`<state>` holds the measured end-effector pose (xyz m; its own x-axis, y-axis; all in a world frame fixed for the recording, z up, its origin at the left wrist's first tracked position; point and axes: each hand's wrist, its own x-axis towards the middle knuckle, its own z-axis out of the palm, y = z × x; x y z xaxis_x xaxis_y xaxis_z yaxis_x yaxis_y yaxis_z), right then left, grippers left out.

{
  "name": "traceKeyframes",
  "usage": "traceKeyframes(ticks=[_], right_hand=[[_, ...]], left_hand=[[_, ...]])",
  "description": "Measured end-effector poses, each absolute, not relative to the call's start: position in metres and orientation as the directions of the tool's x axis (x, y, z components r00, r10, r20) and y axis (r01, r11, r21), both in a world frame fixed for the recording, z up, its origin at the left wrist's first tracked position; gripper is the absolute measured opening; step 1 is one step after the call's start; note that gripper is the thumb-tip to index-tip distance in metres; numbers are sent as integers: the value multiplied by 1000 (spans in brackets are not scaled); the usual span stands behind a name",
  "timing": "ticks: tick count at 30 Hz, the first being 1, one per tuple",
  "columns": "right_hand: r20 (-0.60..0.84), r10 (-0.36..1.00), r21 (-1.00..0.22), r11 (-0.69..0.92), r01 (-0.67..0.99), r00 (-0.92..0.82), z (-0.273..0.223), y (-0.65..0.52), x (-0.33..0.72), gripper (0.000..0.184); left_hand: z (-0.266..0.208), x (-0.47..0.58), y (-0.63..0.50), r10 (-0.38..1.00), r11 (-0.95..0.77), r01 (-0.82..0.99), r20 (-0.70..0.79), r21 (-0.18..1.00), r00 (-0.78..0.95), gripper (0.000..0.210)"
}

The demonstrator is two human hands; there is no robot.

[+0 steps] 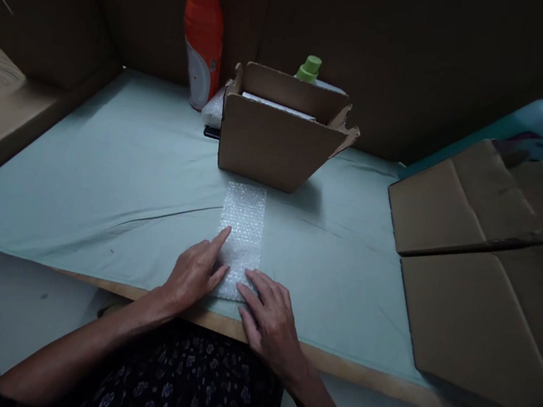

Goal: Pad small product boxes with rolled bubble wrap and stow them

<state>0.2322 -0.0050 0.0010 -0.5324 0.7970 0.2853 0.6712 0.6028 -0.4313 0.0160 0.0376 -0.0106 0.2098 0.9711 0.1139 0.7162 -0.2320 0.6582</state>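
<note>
A strip of clear bubble wrap (243, 216) lies flat on the pale cloth, running from the table's front edge toward the cardboard box. Its near part looks doubled or layered; what is inside, if anything, I cannot make out. My left hand (195, 272) rests at the strip's left edge, index finger stretched forward over it and thumb on the near part. From the right, my right hand (269, 311) touches the near right edge with its fingertips, fingers extended and slightly apart. Neither hand grips anything.
Behind the strip stands an open cardboard box (272, 143) with flat white items in it. A red bottle (204, 32) and a green-capped bottle (311, 67) are at the back. Cardboard boxes (468, 312) flank the right side, another box (2, 105) the left. Cloth (332, 273) covers the table.
</note>
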Motion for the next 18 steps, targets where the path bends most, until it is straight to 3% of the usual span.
traceKeyframes(ticks=[4, 9, 14, 18], right_hand=[[290, 790, -413, 613, 674, -540, 0, 1, 233, 35], [352, 794, -494, 608, 622, -496, 7, 8, 229, 27], [318, 866, -645, 495, 582, -385, 15, 13, 224, 23], [482, 834, -539, 523, 660, -268, 18, 8, 228, 35]], left_hand=[[-1, 5, 23, 915, -388, 683, 346, 619, 207, 71], [5, -2, 5, 830, -558, 599, 375, 574, 413, 52], [0, 3, 7, 898, -440, 566, 325, 697, 298, 40], [-2, 6, 14, 940, -341, 579, 281, 741, 195, 39]])
